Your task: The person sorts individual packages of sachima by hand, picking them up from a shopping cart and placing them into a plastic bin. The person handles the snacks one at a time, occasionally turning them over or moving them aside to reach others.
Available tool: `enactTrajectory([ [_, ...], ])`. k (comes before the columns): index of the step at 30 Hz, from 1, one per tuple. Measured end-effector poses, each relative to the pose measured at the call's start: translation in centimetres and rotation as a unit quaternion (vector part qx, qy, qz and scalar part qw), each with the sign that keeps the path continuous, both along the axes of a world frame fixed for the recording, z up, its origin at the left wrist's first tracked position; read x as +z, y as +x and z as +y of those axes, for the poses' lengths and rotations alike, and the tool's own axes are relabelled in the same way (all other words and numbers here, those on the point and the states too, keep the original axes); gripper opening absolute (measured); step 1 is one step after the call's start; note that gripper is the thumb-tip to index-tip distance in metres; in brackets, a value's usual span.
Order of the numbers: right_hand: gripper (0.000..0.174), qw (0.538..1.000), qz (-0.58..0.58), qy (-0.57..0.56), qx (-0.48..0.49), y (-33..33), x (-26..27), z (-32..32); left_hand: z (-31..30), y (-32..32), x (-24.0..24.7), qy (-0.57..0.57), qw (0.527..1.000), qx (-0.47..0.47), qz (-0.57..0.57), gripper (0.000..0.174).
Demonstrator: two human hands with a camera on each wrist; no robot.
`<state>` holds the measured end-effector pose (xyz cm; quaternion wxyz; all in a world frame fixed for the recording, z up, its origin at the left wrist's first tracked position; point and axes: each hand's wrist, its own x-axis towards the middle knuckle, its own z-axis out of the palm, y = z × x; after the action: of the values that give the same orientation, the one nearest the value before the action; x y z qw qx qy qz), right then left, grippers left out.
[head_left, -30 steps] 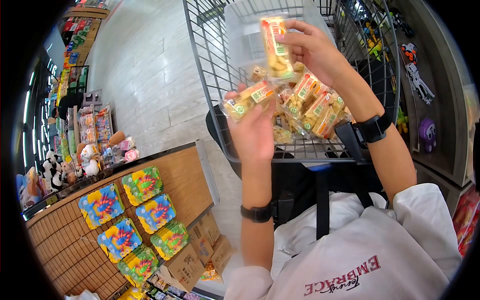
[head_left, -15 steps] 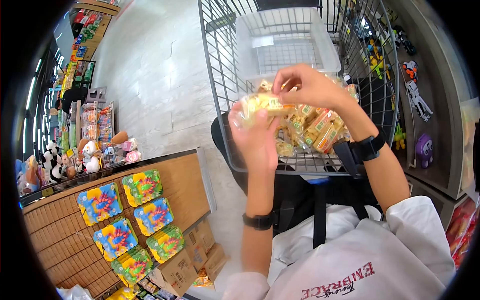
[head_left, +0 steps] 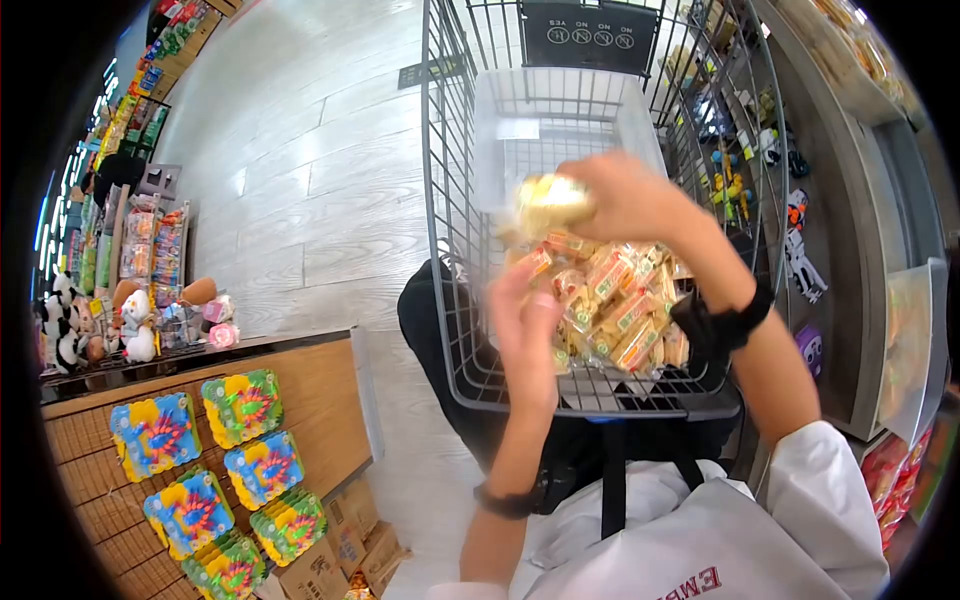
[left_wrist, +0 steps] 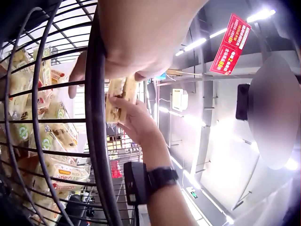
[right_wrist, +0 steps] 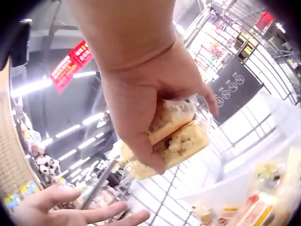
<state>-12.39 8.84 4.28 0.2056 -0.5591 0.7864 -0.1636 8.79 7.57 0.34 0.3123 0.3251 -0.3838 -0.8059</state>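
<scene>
My right hand (head_left: 632, 195) grips two wrapped pastries (right_wrist: 186, 143) stacked together, thumb on one side and fingers on the other, above the front of the clear plastic bin (head_left: 487, 150). The packs blur in the head view. Below and left of them is my left hand (head_left: 527, 335), with nothing held; its fingers (right_wrist: 101, 213) are stretched out in the right wrist view. Beneath both hands lies a pile of wrapped pastries (head_left: 625, 300) with red and orange labels, in the near part of the wire shopping cart (head_left: 620, 411).
A black sign panel (head_left: 590, 38) closes the cart's far end. To the right runs a grey shelf (head_left: 850, 220) with toys. At left stands a wooden display (head_left: 310, 400) with blue and green toy packs (head_left: 155, 435). Cardboard boxes (head_left: 350, 525) are beside it.
The pack in my left hand has passed to my right hand, which now holds two together and has moved toward the bin. My left hand has let go. The view has shifted forward over the cart.
</scene>
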Motion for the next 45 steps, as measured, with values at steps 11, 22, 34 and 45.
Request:
enactTrajectory([
  [11, 0.045, 0.983, 0.16, 0.068, -0.066, -15.0, -14.8, -16.2, 0.4, -0.4, 0.5, -0.224, 0.921, -0.297, -0.118, 0.028],
  [22, 0.033, 0.951, 0.296, 0.09, 0.012, -13.7, -20.3, -21.3, -0.4, -0.6, 0.5, -0.227, 0.912, -0.325, -0.108, 0.032],
  [34, 0.028, 0.933, 0.353, 0.065, 0.014, -13.4, -18.7, -20.9, 0.5, -0.3, 0.3, -0.172, 0.915, -0.348, -0.11, 0.029],
  [45, 0.044, 0.98, 0.187, 0.009, 0.073, -12.0, -19.9, -20.7, 1.0, -0.4, -0.3, -0.192, 0.919, -0.319, -0.131, 0.024],
])
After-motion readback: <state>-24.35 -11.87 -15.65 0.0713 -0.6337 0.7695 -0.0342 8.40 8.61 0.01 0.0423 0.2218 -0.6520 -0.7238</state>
